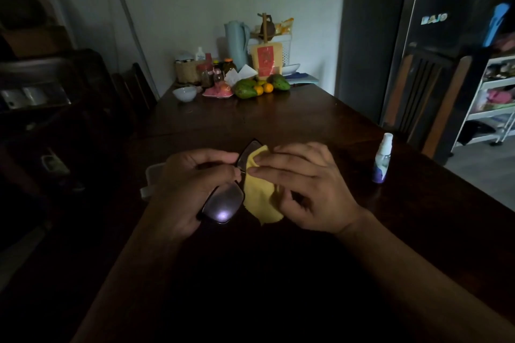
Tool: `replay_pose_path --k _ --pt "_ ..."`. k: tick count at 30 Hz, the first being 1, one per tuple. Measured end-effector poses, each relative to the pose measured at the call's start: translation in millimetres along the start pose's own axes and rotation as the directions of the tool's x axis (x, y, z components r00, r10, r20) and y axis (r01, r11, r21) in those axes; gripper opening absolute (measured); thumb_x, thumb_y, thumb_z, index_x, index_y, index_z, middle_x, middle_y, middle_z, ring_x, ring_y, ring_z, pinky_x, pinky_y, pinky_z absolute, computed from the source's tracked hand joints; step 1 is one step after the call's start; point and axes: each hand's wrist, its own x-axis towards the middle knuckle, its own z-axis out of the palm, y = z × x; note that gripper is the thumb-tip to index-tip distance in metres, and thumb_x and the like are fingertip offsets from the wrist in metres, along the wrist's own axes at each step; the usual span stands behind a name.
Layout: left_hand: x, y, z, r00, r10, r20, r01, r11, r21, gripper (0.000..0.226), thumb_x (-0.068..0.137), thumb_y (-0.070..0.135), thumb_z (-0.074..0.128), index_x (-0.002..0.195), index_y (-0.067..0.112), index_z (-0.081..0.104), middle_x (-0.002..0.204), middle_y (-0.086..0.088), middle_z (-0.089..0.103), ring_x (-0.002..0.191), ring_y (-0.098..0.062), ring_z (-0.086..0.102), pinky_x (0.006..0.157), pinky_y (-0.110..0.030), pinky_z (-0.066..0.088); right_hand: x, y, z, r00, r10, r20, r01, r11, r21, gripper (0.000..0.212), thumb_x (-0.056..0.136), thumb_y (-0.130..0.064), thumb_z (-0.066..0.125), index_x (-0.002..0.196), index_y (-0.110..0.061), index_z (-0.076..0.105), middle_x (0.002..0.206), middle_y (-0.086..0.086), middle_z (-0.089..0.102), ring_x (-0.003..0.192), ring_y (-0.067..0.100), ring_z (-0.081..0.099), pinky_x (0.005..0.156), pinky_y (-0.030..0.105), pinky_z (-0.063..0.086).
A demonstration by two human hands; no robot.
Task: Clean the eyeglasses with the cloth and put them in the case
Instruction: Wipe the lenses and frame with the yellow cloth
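Note:
Dark-framed eyeglasses [225, 200] are held above the dark wooden table [278, 119], gripped by my left hand [189, 183] near the bridge. The near lens shows a bright glint; the far lens is partly wrapped in a yellow cloth [259, 195]. My right hand [303, 186] pinches that cloth against the far lens with thumb and fingers. A pale translucent case [152, 178] lies on the table behind my left hand, mostly hidden by it.
A small spray bottle [382, 160] stands upright to the right of my hands. Fruit [250, 89], a small white bowl [184, 93], jars and a jug [237, 44] crowd the table's far end. Chairs stand along the left; the table's right edge is near the bottle.

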Motion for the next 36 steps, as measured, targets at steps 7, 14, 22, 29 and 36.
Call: replay_pose_path --k 7,14,22,29,36 --pt "0.3 1.8 0.4 1.000 0.010 0.006 -0.010 1.000 0.011 0.026 0.061 0.016 0.076 0.086 0.021 0.080 0.075 -0.009 0.077 0.070 -0.015 0.073 0.059 -0.020 0.052 -3.9 5.3 1.2 1.000 0.007 -0.019 -0.007 1.000 -0.008 0.045 0.085 -0.016 0.056 0.126 -0.026 0.070 0.134 -0.011 0.065 0.124 0.019 0.058 0.093 0.050 0.043" --pt "-1.5 3.5 -0.6 1.000 0.000 -0.007 0.000 1.000 -0.009 0.025 0.061 0.014 0.075 0.085 0.020 0.080 0.076 -0.010 0.078 0.071 -0.016 0.074 0.060 -0.023 0.053 -5.3 10.5 -2.4 0.999 0.047 -0.024 -0.047 0.999 -0.012 0.043 0.086 -0.018 0.056 0.125 -0.029 0.070 0.133 -0.013 0.065 0.121 0.019 0.059 0.091 0.051 0.043" --pt "-5.1 4.8 4.3 0.999 0.024 0.032 -0.023 0.999 -0.026 0.031 0.051 0.025 0.080 0.082 0.024 0.081 0.076 -0.007 0.078 0.073 -0.015 0.074 0.061 -0.021 0.054 0.6 -1.2 1.9 0.994 0.106 -0.016 -0.106 0.994 -0.005 0.051 0.085 -0.020 0.058 0.136 -0.024 0.063 0.143 -0.009 0.058 0.129 0.016 0.053 0.098 0.047 0.042" --pt "-5.7 4.8 6.0 1.000 0.027 0.016 -0.026 0.999 -0.020 0.025 0.057 0.013 0.078 0.081 0.022 0.081 0.074 -0.008 0.078 0.069 -0.016 0.074 0.059 -0.021 0.054 -1.0 1.4 0.3 0.989 0.143 -0.029 -0.142 0.990 0.011 0.047 0.085 -0.020 0.055 0.131 -0.023 0.066 0.135 -0.009 0.063 0.124 0.018 0.056 0.098 0.047 0.042" --pt "-4.7 3.7 5.3 0.999 0.038 0.003 -0.039 0.999 0.013 0.025 0.058 0.013 0.077 0.080 0.025 0.081 0.077 -0.001 0.078 0.072 -0.014 0.075 0.061 -0.019 0.053 -1.3 4.7 -2.3 0.992 0.126 0.021 -0.126 0.992 0.022 0.048 0.085 -0.021 0.056 0.132 -0.025 0.066 0.137 -0.011 0.062 0.125 0.015 0.054 0.099 0.045 0.042"
